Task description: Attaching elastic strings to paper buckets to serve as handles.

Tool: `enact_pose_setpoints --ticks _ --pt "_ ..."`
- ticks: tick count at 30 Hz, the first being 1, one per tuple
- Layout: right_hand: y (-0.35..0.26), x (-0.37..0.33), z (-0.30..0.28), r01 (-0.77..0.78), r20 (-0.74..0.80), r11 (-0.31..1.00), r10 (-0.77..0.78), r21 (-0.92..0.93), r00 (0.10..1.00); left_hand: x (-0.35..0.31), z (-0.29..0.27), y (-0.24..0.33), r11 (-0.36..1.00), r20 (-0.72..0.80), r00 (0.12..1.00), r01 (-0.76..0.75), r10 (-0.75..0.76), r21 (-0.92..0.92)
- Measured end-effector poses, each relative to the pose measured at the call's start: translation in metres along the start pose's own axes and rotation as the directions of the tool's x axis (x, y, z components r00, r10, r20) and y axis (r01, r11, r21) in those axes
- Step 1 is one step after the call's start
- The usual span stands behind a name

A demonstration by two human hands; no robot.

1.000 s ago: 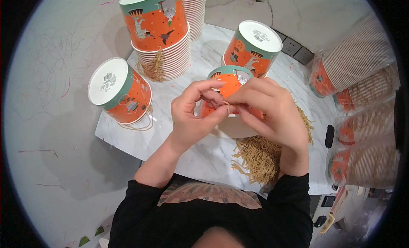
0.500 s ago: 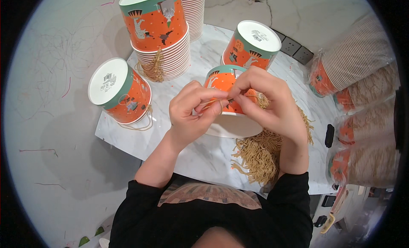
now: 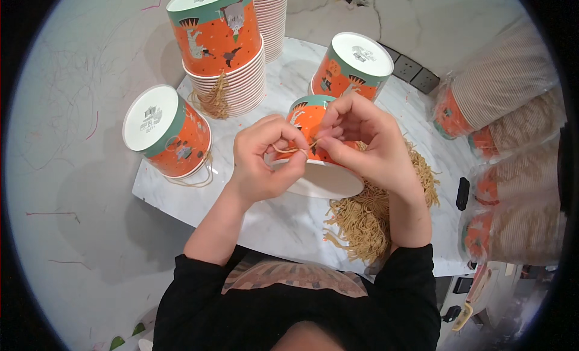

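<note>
My left hand (image 3: 260, 161) pinches a thin tan cord (image 3: 283, 150), which curves out between its thumb and forefinger. The fingertips of my right hand (image 3: 377, 143) pinch the same cord just beside it. Both hands are in front of an orange and green paper bucket (image 3: 306, 117), tilted so its white open mouth faces me. Whether the cord passes through the bucket's wall is hidden by my fingers. Under and beside my right forearm lies a heap of tan cords (image 3: 362, 224) on the marbled table (image 3: 271, 230).
An upturned bucket (image 3: 187, 147) with a cord loop stands at left, another (image 3: 341, 76) at the back. Behind is a tall bucket stack (image 3: 211, 46) with a cord bunch (image 3: 215, 97) hanging on it. Plastic-wrapped bucket stacks (image 3: 503, 91) lie at right, near wall sockets (image 3: 405, 68).
Both hands have shifted slightly left, and their fingertips have changed position on the cord. A curved length of cord now shows at my left fingers. The bucket's mouth has shifted slightly left.
</note>
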State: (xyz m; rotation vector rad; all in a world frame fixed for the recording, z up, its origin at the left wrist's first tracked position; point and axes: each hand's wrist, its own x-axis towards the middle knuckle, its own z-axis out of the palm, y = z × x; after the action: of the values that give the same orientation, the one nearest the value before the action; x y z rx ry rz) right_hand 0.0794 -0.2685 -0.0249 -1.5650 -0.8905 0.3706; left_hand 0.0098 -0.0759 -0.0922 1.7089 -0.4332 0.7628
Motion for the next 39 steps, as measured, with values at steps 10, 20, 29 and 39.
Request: enact_pose_setpoints --ticks 10,20,29,39 --pt "-0.003 -0.002 0.009 0.191 -0.049 0.945 -0.211 -0.265 0.976 0.025 -0.012 0.013 0.731 0.351 0.795 0.599 -0.495 -0.326" --pt "0.002 -0.01 0.021 0.316 -0.114 0.695 -0.497 -0.645 0.86 0.038 -0.017 0.016 0.484 0.478 0.624 0.782 -0.619 -0.394" --pt "-0.004 -0.013 0.027 0.302 -0.1 0.661 -0.496 -0.687 0.862 0.031 -0.017 0.008 0.335 0.525 0.59 0.796 -0.614 -0.504" --pt "0.002 -0.001 0.019 0.203 -0.234 0.921 -0.289 -0.332 0.928 0.016 -0.013 -0.007 0.427 0.447 0.687 0.715 -0.572 -0.553"
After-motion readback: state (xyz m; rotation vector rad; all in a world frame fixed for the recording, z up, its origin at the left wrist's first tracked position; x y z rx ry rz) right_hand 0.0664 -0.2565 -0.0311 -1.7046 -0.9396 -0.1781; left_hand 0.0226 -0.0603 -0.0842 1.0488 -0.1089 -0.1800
